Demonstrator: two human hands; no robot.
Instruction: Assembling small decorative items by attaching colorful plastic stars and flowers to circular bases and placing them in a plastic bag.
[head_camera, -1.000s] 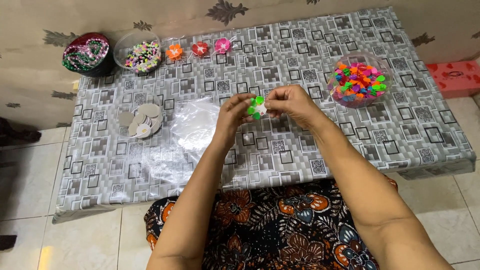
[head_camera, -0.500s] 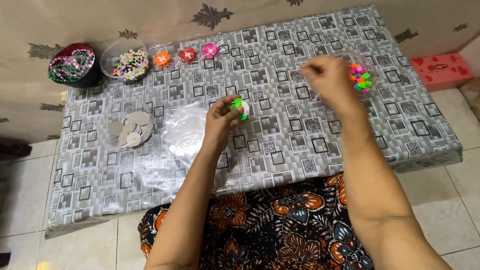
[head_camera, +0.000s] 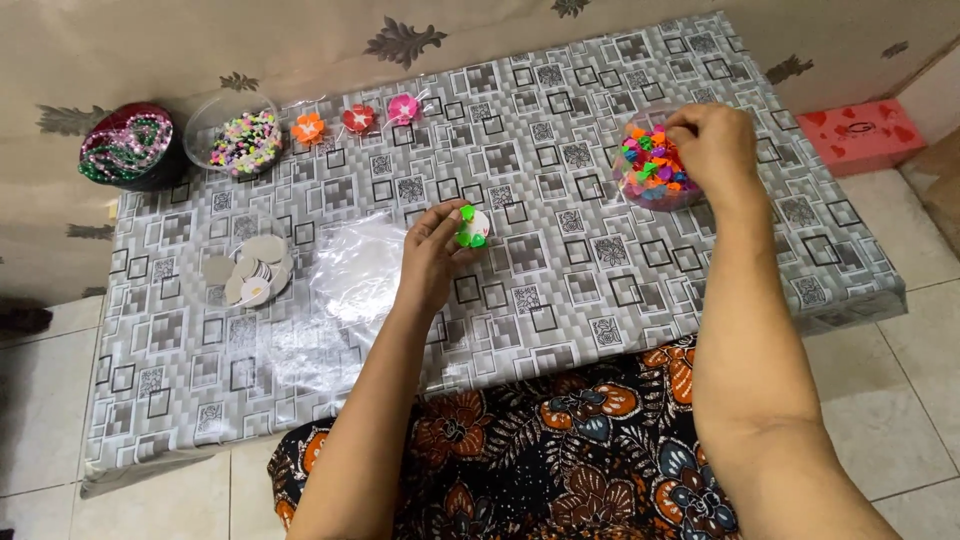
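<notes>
My left hand (head_camera: 430, 262) rests near the middle of the low table (head_camera: 560, 270) and pinches a small white disc with green pieces (head_camera: 472, 227) on it. My right hand (head_camera: 712, 140) reaches to the right, fingers curled over the rim of a clear bowl of bright mixed plastic pieces (head_camera: 652, 165). Whether the fingers hold a piece, I cannot see.
A pile of clear plastic bags (head_camera: 345, 290) and a heap of round white discs (head_camera: 250, 272) lie at left. Along the back stand a dark bowl of beads (head_camera: 125, 146), a clear bowl of beads (head_camera: 240, 138) and three finished flowers (head_camera: 358, 117). A red box (head_camera: 865, 132) sits on the floor.
My right hand left the green piece, went right and now sits on the bowl of coloured pieces. My left hand keeps the disc, nearly still.
</notes>
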